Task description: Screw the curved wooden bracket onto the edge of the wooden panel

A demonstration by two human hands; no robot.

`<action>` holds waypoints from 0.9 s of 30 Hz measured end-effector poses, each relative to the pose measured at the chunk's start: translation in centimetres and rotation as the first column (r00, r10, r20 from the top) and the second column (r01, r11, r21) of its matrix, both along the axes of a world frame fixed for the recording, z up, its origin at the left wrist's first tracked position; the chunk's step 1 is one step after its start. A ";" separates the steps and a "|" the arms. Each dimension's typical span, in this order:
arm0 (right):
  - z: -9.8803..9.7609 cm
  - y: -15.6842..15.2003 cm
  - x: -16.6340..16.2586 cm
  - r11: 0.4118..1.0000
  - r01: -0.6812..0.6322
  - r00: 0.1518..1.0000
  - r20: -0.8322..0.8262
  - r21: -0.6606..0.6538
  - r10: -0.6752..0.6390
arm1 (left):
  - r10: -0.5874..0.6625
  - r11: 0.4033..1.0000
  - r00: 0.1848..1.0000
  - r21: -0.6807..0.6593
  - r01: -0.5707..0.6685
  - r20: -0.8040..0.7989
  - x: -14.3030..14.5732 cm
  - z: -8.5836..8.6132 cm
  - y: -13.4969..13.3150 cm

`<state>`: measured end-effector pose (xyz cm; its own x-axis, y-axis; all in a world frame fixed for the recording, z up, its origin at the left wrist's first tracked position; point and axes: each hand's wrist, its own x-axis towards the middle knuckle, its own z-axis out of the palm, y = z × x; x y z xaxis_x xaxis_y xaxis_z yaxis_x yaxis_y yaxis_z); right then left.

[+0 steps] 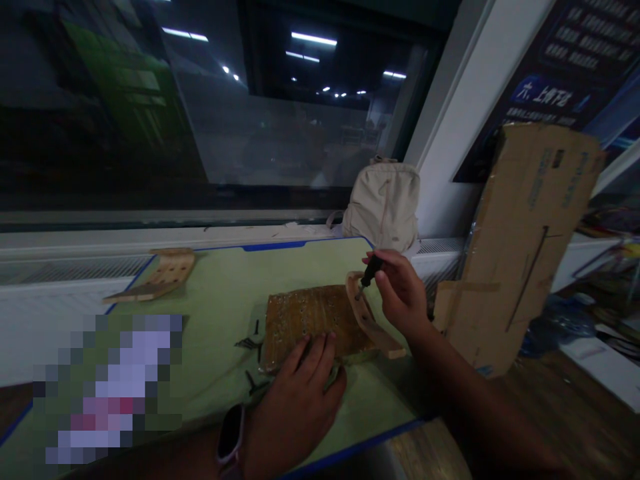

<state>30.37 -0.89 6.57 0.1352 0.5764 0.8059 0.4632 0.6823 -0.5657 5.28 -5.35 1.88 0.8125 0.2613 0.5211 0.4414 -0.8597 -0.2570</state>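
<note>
My left hand (300, 393) lies flat with fingers stretched out on the near edge of a brown perforated wooden panel (313, 317) on the green mat (220, 300). My right hand (400, 293) is closed around a black-handled screwdriver (369, 272), whose tip points down at a curved wooden side piece (367, 320) standing along the panel's right edge. A few dark screws (250, 345) lie on the mat just left of the panel. A watch sits on my left wrist.
Another curved wooden piece (160, 275) with holes lies at the mat's far left. A beige bag (385, 203) rests on the windowsill. A tall cardboard box (525, 240) leans at the right. A blurred patch covers the near left.
</note>
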 end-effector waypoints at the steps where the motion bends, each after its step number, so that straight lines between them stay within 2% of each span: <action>1: 0.0 0.0 -0.2 0.999 -0.035 0.999 -0.036 -0.025 0.034 | 0.002 1.000 1.000 0.001 -0.002 -0.006 0.0 0.0 0.0; 3: -0.1 0.1 -0.5 0.999 -0.023 0.995 -0.102 -0.041 0.019 | 0.003 1.000 1.000 0.005 -0.003 -0.008 0.0 -0.1 0.0; 6: -0.3 0.4 -0.1 0.990 0.141 0.981 -0.134 0.014 -0.138 | 0.001 1.000 1.000 0.002 -0.001 -0.010 0.1 -0.1 0.0; 8: -0.3 0.4 0.3 0.975 0.213 0.973 -0.100 0.060 -0.207 | 0.001 1.000 1.000 -0.003 -0.001 -0.012 0.0 0.0 0.0; 10: -0.2 0.2 0.4 0.980 0.188 0.982 -0.034 0.068 -0.186 | -0.001 1.000 1.000 -0.004 0.001 -0.007 0.0 0.1 0.0; 12: -0.1 0.0 0.2 0.995 0.098 0.995 -0.005 0.021 -0.098 | 0.003 1.000 1.000 -0.008 -0.003 -0.012 0.0 0.2 -0.1; 15: -0.1 -0.1 -0.4 0.998 -0.018 0.998 -0.059 -0.058 0.014 | 0.003 1.000 1.000 -0.012 -0.004 -0.010 0.0 0.1 -0.1; 17: -0.2 0.1 -0.5 0.999 0.007 0.993 -0.117 -0.046 -0.012 | -0.006 1.000 1.000 -0.008 0.006 0.005 0.0 -0.1 -0.1; 19: -0.4 0.4 -0.3 0.994 0.110 0.983 -0.149 0.004 -0.108 | -0.011 1.000 1.000 -0.003 0.011 0.011 0.0 -0.3 0.0; 22: -0.3 0.5 0.5 0.970 0.236 0.969 -0.081 0.052 -0.231 | -0.010 1.000 1.000 0.000 0.010 0.004 0.0 -0.4 0.1; 24: -0.1 0.4 0.7 0.974 0.224 0.975 -0.003 0.044 -0.224 | 0.001 1.000 1.000 -0.002 -0.001 -0.003 0.0 -0.2 0.2; 27: 0.2 -0.1 0.4 0.994 0.109 0.994 0.015 0.006 -0.109 | 0.006 1.000 1.000 -0.009 -0.006 -0.013 0.0 0.1 0.1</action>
